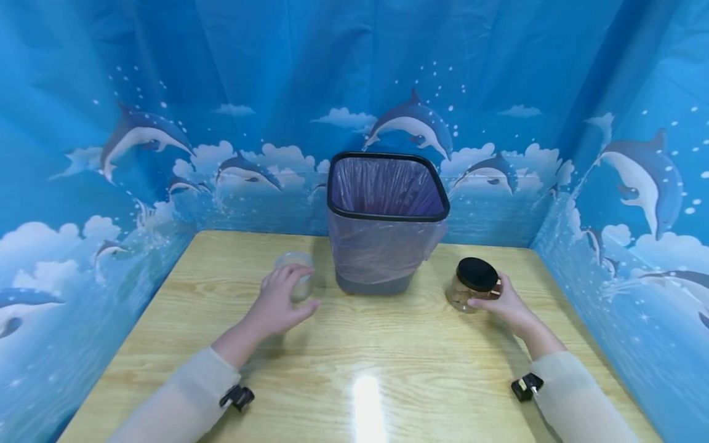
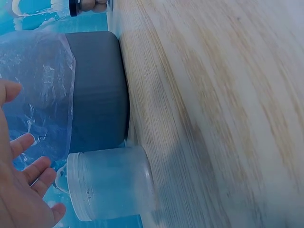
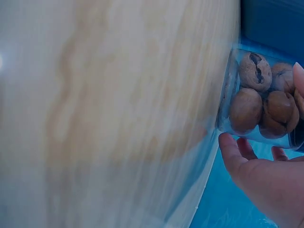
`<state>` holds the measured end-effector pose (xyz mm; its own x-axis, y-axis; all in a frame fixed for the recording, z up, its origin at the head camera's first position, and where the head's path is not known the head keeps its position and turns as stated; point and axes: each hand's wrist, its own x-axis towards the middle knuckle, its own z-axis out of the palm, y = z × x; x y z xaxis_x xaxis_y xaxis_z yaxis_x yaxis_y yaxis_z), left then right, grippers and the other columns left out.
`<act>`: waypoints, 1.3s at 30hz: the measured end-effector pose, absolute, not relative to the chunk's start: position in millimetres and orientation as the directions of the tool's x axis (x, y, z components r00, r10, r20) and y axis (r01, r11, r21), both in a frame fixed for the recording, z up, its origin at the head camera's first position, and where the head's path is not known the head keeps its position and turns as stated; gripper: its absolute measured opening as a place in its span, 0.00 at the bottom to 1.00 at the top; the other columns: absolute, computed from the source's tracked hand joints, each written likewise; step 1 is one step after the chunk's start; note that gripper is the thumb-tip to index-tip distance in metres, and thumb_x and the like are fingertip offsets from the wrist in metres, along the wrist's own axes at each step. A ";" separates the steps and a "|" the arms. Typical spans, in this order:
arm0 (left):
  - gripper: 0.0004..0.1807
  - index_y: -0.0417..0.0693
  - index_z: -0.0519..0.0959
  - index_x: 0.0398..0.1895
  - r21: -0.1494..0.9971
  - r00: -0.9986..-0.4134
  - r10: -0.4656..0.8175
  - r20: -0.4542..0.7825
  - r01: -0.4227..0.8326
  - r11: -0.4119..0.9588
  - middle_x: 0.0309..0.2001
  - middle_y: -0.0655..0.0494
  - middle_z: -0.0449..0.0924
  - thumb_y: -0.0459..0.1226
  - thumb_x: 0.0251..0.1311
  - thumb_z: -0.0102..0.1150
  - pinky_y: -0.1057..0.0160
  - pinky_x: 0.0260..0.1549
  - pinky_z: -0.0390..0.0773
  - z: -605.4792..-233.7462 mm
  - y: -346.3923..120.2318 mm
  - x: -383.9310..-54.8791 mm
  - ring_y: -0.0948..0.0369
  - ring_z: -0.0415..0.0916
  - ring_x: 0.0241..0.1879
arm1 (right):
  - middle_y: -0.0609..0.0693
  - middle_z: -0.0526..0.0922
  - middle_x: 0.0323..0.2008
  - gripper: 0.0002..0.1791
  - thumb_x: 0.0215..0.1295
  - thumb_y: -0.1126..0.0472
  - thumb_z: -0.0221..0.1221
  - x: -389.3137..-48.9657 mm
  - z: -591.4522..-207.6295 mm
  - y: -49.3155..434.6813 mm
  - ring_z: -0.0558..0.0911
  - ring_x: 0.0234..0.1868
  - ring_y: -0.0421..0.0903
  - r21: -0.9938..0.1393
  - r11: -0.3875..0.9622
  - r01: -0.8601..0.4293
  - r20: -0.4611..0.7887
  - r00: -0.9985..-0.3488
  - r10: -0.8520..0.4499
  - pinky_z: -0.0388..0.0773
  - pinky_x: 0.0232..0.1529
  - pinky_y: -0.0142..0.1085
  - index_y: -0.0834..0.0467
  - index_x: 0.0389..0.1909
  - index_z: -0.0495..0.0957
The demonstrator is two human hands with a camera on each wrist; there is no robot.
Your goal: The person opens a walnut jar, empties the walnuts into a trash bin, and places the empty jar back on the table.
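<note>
On the left of the table stands a clear plastic jar, seen lying sideways in the tilted left wrist view, where it looks empty. My left hand is beside and above it, fingers spread and relaxed in the left wrist view, holding nothing. A clear jar of walnuts with a black lid stands on the right of the table. My right hand grips its side, thumb at the front and fingers behind. Part of those fingers is hidden by the jar.
A grey bin lined with a translucent purple bag stands at the table's back middle, between the two jars. Blue dolphin-print curtains enclose the back and sides of the wooden table.
</note>
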<state>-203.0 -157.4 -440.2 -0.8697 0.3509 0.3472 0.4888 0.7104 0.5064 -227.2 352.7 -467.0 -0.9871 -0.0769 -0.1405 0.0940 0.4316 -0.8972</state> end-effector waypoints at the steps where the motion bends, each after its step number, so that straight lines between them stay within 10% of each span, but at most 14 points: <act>1: 0.37 0.46 0.71 0.67 0.504 -0.866 0.354 0.352 0.494 0.708 0.63 0.45 0.70 0.51 0.57 0.68 0.34 0.63 0.56 -440.3 -157.1 -202.8 0.46 0.64 0.65 | 0.73 0.52 0.69 0.59 0.64 0.60 0.67 -227.9 -467.1 352.1 0.62 0.68 0.70 -0.898 0.430 0.094 -0.140 -0.987 -0.076 0.72 0.53 0.37 0.61 0.78 0.30; 39: 0.36 0.49 0.70 0.69 0.540 -0.879 0.341 0.334 0.475 0.695 0.65 0.46 0.69 0.49 0.58 0.69 0.36 0.64 0.54 -438.7 -157.4 -197.7 0.47 0.63 0.66 | 0.68 0.44 0.75 0.57 0.62 0.63 0.69 -234.7 -471.7 351.0 0.48 0.73 0.69 -0.923 0.379 0.066 -0.118 -0.986 -0.116 0.51 0.67 0.65 0.60 0.78 0.35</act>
